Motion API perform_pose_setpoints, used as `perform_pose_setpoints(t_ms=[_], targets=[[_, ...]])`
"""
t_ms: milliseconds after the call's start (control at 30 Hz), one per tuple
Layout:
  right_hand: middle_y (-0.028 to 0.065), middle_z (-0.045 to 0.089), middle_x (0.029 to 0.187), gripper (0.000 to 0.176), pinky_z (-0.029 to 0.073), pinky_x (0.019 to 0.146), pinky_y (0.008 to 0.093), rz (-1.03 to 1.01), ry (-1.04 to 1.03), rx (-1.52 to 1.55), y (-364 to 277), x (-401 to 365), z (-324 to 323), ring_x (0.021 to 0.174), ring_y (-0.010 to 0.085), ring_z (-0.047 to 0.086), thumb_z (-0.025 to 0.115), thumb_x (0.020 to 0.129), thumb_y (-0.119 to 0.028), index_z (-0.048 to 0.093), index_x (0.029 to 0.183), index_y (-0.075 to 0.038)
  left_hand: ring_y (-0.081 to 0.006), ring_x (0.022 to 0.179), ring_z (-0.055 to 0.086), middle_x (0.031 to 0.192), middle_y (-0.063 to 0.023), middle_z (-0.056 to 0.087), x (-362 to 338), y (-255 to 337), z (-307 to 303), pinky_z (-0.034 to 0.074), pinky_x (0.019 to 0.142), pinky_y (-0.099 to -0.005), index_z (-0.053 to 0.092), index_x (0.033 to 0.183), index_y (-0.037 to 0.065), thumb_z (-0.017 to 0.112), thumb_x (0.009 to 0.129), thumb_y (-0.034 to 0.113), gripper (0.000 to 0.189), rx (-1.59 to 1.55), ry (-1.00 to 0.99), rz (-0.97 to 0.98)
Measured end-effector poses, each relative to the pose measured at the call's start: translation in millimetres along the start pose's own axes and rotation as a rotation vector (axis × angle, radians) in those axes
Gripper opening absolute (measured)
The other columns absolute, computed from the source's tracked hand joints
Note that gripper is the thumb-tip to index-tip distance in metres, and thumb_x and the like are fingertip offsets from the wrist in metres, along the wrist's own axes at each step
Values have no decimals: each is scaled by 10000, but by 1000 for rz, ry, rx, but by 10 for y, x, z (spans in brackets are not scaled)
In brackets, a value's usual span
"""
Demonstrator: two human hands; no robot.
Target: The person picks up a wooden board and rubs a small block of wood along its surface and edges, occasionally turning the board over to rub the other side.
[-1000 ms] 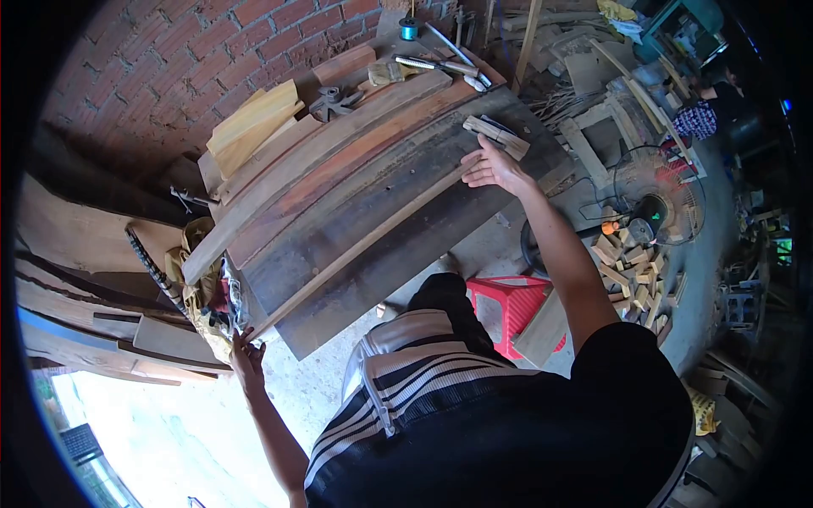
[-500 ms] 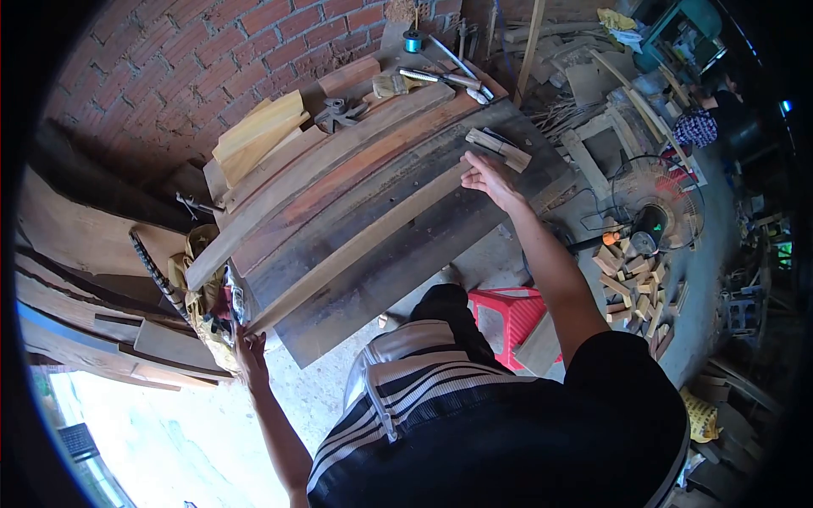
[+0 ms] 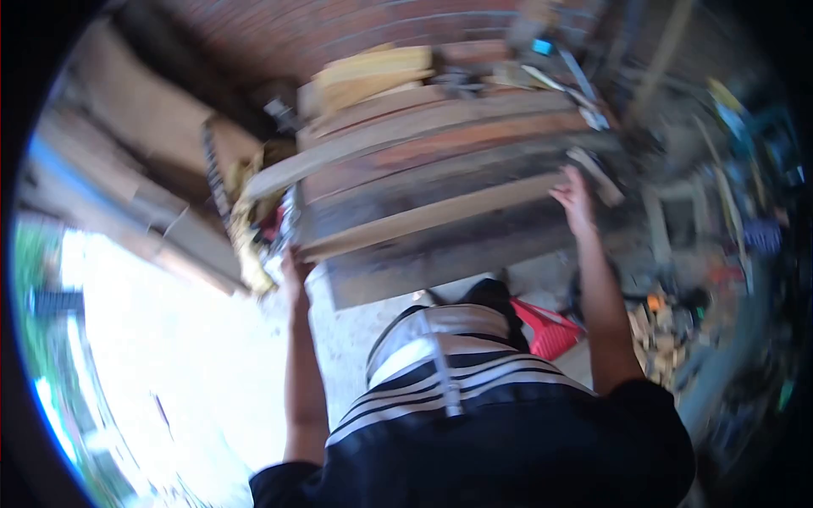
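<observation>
A long, thin wooden strip (image 3: 432, 217) lies across the dark workbench top (image 3: 381, 278). At the strip's left end, just past the bench edge, my left hand (image 3: 296, 267) is closed on it. My right hand (image 3: 577, 205) is by the strip's right end, fingers apart; blur hides whether it touches the wood. Just beyond that hand lies a short wooden block (image 3: 603, 181). Behind the strip, a long curved board (image 3: 373, 144) and a reddish board (image 3: 474, 140) rest on the bench.
Yellowish wood pieces (image 3: 373, 74), a dark metal part (image 3: 460, 82) and a cyan spool (image 3: 541, 46) are along the back, near the brick wall. A red plastic stool (image 3: 550, 332) stands below the bench's front edge. Wood offcuts (image 3: 665, 340) are piled at the right.
The view has swung, shifting the bench rightward and levelling the strip in the picture. Both hands stay at the strip's ends; my right hand's fingers have spread and point more upward.
</observation>
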State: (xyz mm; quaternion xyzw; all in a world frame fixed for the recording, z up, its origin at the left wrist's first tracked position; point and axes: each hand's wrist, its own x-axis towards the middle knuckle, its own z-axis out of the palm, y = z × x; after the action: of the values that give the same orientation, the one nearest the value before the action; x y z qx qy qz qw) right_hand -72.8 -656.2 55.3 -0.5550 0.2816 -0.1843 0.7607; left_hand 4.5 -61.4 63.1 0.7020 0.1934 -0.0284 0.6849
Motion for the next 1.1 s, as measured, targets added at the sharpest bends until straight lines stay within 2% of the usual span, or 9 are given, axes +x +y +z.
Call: perform_pose_setpoints(t_ms=[33, 100, 133, 333, 533, 733, 833, 1000, 1100], targets=[[46, 580, 1095, 452, 527, 886, 403, 88, 23, -18, 7, 54, -47, 833, 132, 551, 552, 935, -390, 537, 1265, -82, -161, 857, 603, 1095, -84, 554, 6, -105, -52, 553, 737, -295, 509, 1234, 17, 443, 991, 391, 451, -59, -31, 62], [36, 514, 782, 433, 518, 907, 392, 62, 29, -1, -42, 10, -1, 799, 122, 548, 555, 939, -395, 550, 1239, -83, -170, 658, 618, 803, -74, 596, -31, -11, 48, 550, 678, -294, 589, 1052, -11, 398, 984, 505, 554, -70, 78, 21], [37, 516, 781, 428, 511, 918, 390, 93, 5, -9, -69, -1, -19, 797, 119, 546, 551, 942, -399, 554, 1229, -81, -175, 634, 618, 717, -68, 575, -78, 27, 64, 549, 673, -298, 599, 1016, -24, 389, 978, 535, 598, -91, 59, 25], [38, 508, 770, 437, 480, 964, 397, 137, 28, -24, -205, -103, 66, 801, 128, 544, 534, 950, -411, 550, 1213, -63, -172, 668, 625, 647, -33, 504, -83, -47, 75, 550, 723, -305, 599, 1055, -32, 384, 952, 602, 677, -133, 105, 30], [44, 502, 764, 448, 478, 971, 405, 141, 57, -27, -178, -126, 75, 792, 141, 543, 521, 952, -411, 539, 1218, -51, -178, 668, 626, 617, -30, 503, -92, -66, 14, 538, 736, -323, 609, 1057, -20, 384, 959, 588, 656, -129, 61, 8], [42, 494, 761, 460, 501, 917, 412, 83, 71, -36, -91, -117, 72, 699, 135, 521, 536, 931, -454, 559, 1187, -72, -169, 678, 612, 630, -11, 495, -153, -21, 13, 523, 713, -308, 628, 1049, 12, 340, 986, 554, 617, -102, 28, 68], [52, 490, 764, 431, 528, 864, 439, 65, 142, -46, -79, -112, 131, 661, 151, 525, 540, 928, -427, 571, 1160, -65, -159, 692, 602, 675, -3, 505, -138, -73, 7, 512, 710, -288, 598, 1108, 34, 340, 987, 553, 592, -107, 17, 66], [17, 516, 696, 393, 559, 786, 409, 47, 150, -38, 41, -7, 15, 596, 125, 557, 548, 931, -431, 583, 1109, -83, -144, 763, 602, 709, 6, 505, -68, -123, -45, 489, 790, -325, 557, 1146, 57, 388, 958, 586, 586, -105, -78, 42], [10, 513, 681, 408, 567, 765, 404, 29, 127, -59, 17, -46, 89, 580, 122, 558, 549, 928, -453, 582, 1089, -79, -139, 745, 595, 704, 12, 497, -50, -128, -86, 480, 781, -325, 550, 1127, 83, 402, 948, 597, 564, -128, 32, 19]])
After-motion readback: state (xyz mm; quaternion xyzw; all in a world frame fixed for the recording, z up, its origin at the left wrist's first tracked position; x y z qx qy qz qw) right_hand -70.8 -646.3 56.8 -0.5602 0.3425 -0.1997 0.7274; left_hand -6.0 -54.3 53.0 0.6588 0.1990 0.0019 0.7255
